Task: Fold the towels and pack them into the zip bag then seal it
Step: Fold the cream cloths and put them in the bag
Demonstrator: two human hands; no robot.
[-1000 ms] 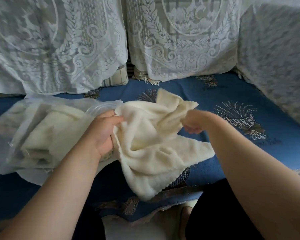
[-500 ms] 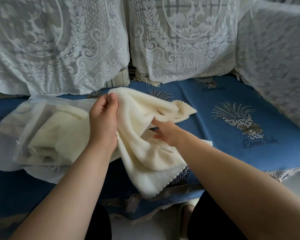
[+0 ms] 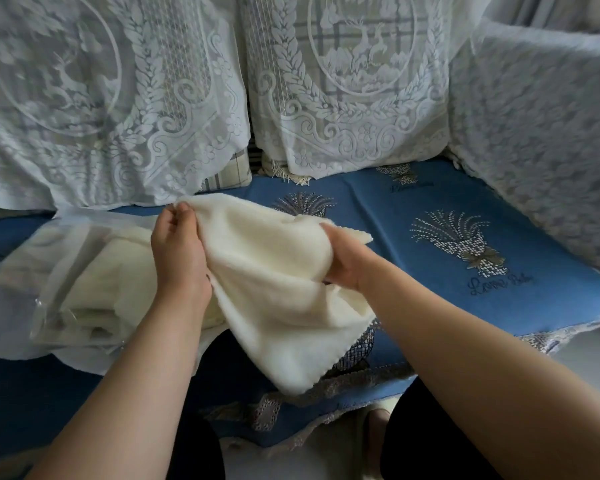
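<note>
- Your left hand (image 3: 179,252) pinches the upper left corner of the cream towel (image 3: 278,292) between thumb and fingertips, near the back of the blue seat cover (image 3: 413,216).
- Your right hand (image 3: 343,261) grasps the towel's upper right edge, fingers curled into the cloth; the fingertips are hidden in the fabric.
- The towel hangs between your two hands, unfolded, its top edge running left to right and its free lower corner drooping towards you over the seat's front trim.
- The zip bag (image 3: 70,271) lies flat on the seat just to the left of your left hand, with pale folded towels already visible inside it. I cannot tell from here where its mouth is or whether it gapes.
- Key relation: the bag sits to the left of the held towel, so your left hand is the nearer one to it; the right is well apart from it.
- Judgement: this towel is not yet folded. Bring the right-hand edge across to the left-hand corner, halving along the top edge, before you turn towards the bag.
- Risk, as judged: the dangling lower corner may bunch if you fold in the air.
</note>
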